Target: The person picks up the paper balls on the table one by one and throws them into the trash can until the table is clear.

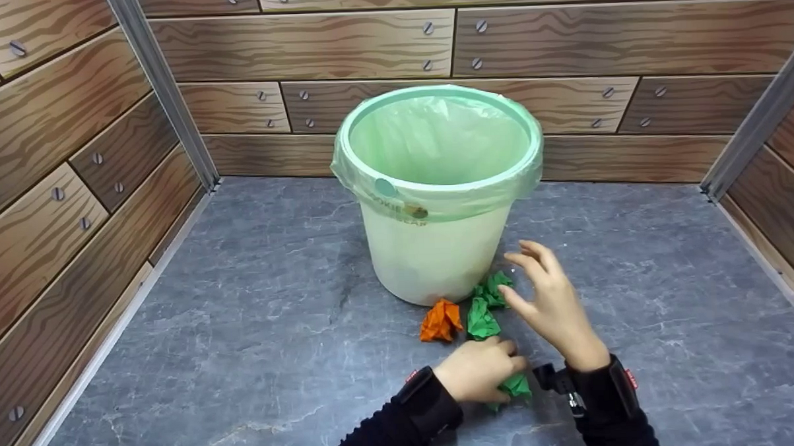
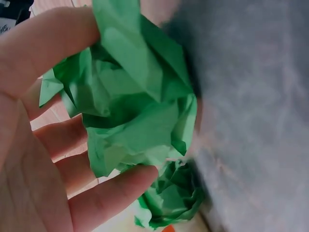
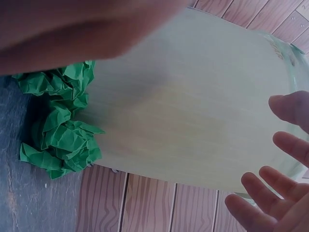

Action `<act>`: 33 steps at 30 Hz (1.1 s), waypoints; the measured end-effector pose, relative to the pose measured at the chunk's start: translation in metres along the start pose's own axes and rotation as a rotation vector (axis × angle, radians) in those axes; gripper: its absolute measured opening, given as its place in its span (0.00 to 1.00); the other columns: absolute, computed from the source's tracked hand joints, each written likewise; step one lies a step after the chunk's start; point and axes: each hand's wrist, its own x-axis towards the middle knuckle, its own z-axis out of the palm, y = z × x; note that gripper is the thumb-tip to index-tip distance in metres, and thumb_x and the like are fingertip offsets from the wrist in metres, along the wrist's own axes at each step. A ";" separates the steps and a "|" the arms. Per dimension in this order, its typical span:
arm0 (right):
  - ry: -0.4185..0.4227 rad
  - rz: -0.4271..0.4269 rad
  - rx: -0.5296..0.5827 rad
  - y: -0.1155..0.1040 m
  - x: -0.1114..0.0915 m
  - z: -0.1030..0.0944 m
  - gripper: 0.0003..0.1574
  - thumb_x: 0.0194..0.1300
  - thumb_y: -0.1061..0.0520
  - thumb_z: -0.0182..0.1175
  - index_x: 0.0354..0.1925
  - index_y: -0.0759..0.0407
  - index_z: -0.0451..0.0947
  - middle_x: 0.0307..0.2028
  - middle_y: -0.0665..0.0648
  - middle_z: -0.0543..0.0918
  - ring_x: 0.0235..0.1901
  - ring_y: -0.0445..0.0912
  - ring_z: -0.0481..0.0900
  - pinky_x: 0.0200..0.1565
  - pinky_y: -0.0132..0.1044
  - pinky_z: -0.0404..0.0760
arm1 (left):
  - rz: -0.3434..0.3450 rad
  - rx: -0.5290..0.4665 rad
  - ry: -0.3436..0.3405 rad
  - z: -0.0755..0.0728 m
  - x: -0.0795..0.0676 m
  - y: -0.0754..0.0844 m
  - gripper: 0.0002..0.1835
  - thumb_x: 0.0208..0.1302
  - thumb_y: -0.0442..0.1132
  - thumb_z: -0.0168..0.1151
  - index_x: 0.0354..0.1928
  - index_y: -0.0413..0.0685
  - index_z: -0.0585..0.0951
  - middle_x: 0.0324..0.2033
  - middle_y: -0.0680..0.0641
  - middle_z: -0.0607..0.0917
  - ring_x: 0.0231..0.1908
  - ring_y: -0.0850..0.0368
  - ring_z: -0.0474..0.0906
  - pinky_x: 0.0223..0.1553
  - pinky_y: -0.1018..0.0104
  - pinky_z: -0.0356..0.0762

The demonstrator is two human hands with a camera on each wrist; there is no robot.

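My left hand [image 1: 478, 371] grips a crumpled green paper ball [image 2: 135, 106] low over the floor, thumb on one side and fingers on the other. In the head view that ball is mostly hidden behind the hand. My right hand [image 1: 552, 303] is empty, its fingers spread and slightly bent, to the right of the bin. Two more crumpled green paper balls lie at the bin's foot, a nearer one [image 1: 483, 320] and a farther one [image 3: 67, 145]. Left of them sits an orange crumpled paper ball [image 1: 441, 320].
A pale trash bin [image 1: 431, 255] stands upright in the middle, a translucent green bag [image 1: 521, 179] folded over its rim. Grey marbled floor [image 1: 242, 334] surrounds it. Wood-patterned panels [image 1: 298, 48] close off the back and both sides.
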 end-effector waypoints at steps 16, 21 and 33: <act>0.021 -0.006 0.009 -0.001 0.001 -0.001 0.27 0.45 0.67 0.66 0.47 0.65 0.73 0.52 0.68 0.66 0.51 0.56 0.67 0.43 0.48 0.72 | -0.151 -0.091 0.208 -0.031 -0.026 -0.036 0.21 0.43 0.50 0.68 0.41 0.54 0.76 0.38 0.52 0.75 0.35 0.60 0.72 0.32 0.72 0.73; 0.016 -0.018 -0.002 -0.002 0.002 0.001 0.26 0.44 0.67 0.66 0.46 0.66 0.73 0.52 0.69 0.67 0.50 0.56 0.68 0.42 0.47 0.73 | -0.231 -0.113 0.306 -0.040 -0.044 -0.055 0.23 0.43 0.49 0.68 0.44 0.51 0.76 0.39 0.51 0.75 0.37 0.58 0.72 0.35 0.69 0.74; -0.003 -0.018 -0.020 -0.004 0.001 0.004 0.26 0.45 0.66 0.66 0.46 0.65 0.73 0.52 0.68 0.67 0.48 0.55 0.69 0.41 0.45 0.73 | -0.396 -0.172 0.364 -0.052 -0.073 -0.080 0.18 0.47 0.44 0.65 0.42 0.49 0.75 0.37 0.50 0.74 0.34 0.58 0.71 0.29 0.68 0.73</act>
